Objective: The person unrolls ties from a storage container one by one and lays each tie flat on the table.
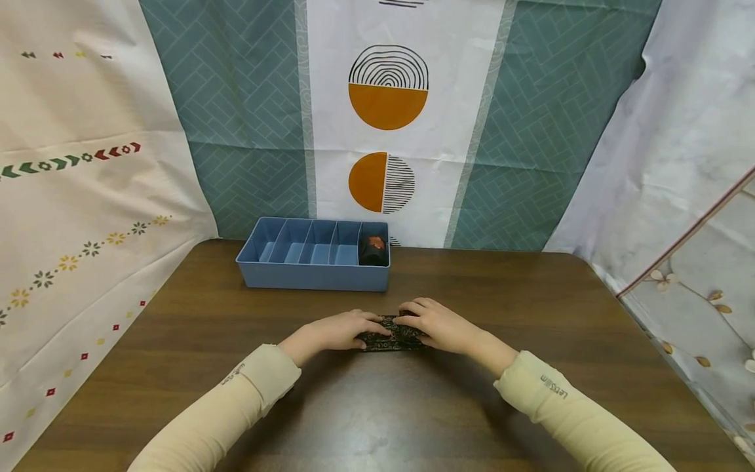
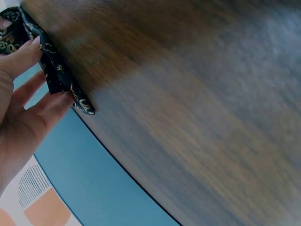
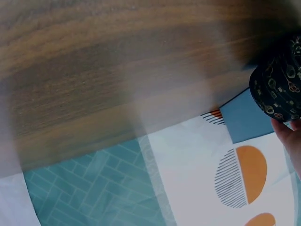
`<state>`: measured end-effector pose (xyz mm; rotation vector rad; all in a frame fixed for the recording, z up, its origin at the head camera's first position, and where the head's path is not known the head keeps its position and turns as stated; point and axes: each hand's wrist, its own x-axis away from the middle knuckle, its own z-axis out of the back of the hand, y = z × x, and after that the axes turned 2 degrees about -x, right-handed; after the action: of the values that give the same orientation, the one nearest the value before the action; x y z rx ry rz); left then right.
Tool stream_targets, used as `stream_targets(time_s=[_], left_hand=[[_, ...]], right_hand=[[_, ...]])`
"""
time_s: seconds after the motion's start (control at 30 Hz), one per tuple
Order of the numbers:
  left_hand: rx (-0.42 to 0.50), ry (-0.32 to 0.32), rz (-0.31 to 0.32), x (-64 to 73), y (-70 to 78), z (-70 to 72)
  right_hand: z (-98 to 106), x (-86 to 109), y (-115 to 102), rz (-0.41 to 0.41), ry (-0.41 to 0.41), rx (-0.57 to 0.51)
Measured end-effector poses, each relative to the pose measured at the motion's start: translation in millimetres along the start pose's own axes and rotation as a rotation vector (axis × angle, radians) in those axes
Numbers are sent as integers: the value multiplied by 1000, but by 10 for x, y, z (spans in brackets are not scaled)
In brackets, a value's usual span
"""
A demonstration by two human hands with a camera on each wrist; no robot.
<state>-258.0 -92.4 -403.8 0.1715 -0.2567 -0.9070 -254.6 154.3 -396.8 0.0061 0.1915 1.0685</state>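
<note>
A black cloth (image 1: 390, 334) with a small gold pattern lies folded on the table between the two hands. The left hand (image 1: 342, 330) holds its left end; in the left wrist view the thumb and fingers (image 2: 55, 109) pinch a folded flap of the cloth (image 2: 59, 70). At the other end, the right hand (image 1: 444, 328) grips the cloth with bent fingers over its top. The right wrist view shows a rounded, bulging part of the cloth (image 3: 277, 87) with fingertips (image 3: 282, 132) at its edge; most of that hand is out of frame there.
Behind the hands stands a blue divided box (image 1: 315, 276) with several compartments. A rolled black item (image 1: 373, 252) with an orange-red print sits in its rightmost compartment. Patterned curtains (image 1: 248, 131) hang around the back and sides of the brown wooden table (image 1: 472, 406).
</note>
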Motion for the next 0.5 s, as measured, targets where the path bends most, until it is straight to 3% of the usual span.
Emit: stream_targets(time_s=[0.3,0.5], left_hand=[[3,-14,24,-4,20,-34],[-3,1,-2,-6,8,3]], right_hand=[[18,52,17,-38,-25,-60],[33,78,51,-62,-11,-84]])
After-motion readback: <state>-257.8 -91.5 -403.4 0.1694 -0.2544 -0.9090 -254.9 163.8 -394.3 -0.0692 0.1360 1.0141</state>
